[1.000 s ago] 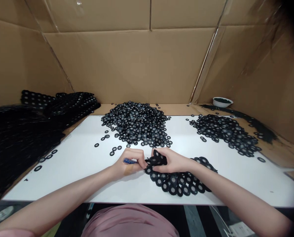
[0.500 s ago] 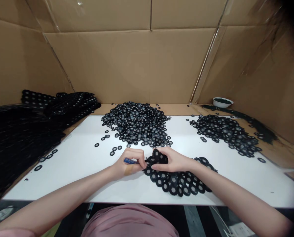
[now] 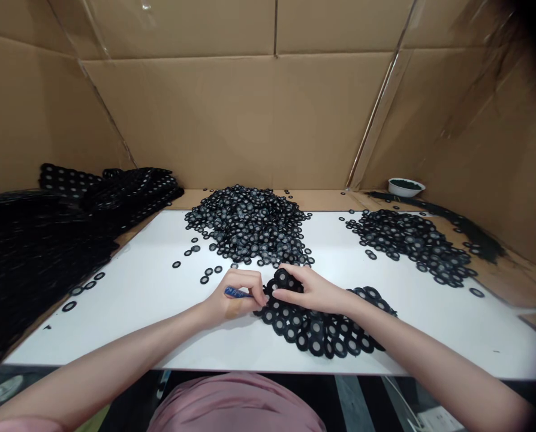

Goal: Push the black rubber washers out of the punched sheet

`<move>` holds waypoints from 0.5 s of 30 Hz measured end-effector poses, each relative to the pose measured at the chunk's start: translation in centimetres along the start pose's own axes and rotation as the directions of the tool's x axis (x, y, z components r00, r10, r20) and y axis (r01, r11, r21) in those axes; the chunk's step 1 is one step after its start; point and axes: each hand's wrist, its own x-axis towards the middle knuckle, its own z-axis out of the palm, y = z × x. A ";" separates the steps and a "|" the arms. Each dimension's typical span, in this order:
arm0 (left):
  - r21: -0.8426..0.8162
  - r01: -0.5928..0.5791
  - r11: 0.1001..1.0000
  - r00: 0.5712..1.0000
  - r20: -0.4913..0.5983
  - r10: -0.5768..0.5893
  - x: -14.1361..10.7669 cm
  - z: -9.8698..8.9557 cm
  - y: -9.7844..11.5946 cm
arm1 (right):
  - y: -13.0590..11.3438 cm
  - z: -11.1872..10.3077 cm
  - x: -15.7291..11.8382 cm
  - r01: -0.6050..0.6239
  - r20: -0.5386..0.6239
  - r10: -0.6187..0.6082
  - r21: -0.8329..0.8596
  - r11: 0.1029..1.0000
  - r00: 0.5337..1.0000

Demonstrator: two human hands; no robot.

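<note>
My left hand [image 3: 236,294] is closed around a slim blue tool [image 3: 236,293], its fingertips at the left edge of a black piece of joined rings [image 3: 316,336]. The tool's tip is hidden by the fingers. Thumb and fingers of my right hand [image 3: 313,291] grip the folded upper left part of the same piece. The rest of it lies flat on the white board [image 3: 196,345], partly under my right wrist. A tan strip is stuck on my left hand near the thumb.
Loose black rings form a large pile [image 3: 250,225] behind my hands and another pile [image 3: 412,240] at the right. Black strands [image 3: 29,252] and netted ring fabric lie at the left. A white bowl [image 3: 403,191] stands back right, before cardboard walls [image 3: 214,120].
My right hand has shifted slightly left and up, with the held edge of the ring piece. My left hand has hardly moved; the blue tool has turned a little.
</note>
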 end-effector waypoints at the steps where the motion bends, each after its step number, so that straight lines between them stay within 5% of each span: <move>1: 0.001 0.002 1.000 1.000 -0.003 -0.002 0.0 0.0 0.0 | -0.1 0.0 0.0 -0.007 -0.003 0.007 -0.010 1.000 1.000; 15: -0.001 0.034 0.999 0.999 -0.002 -0.034 0.0 -0.2 -0.2 | 0.3 0.3 0.0 0.005 -0.008 -0.005 -0.089 0.996 1.000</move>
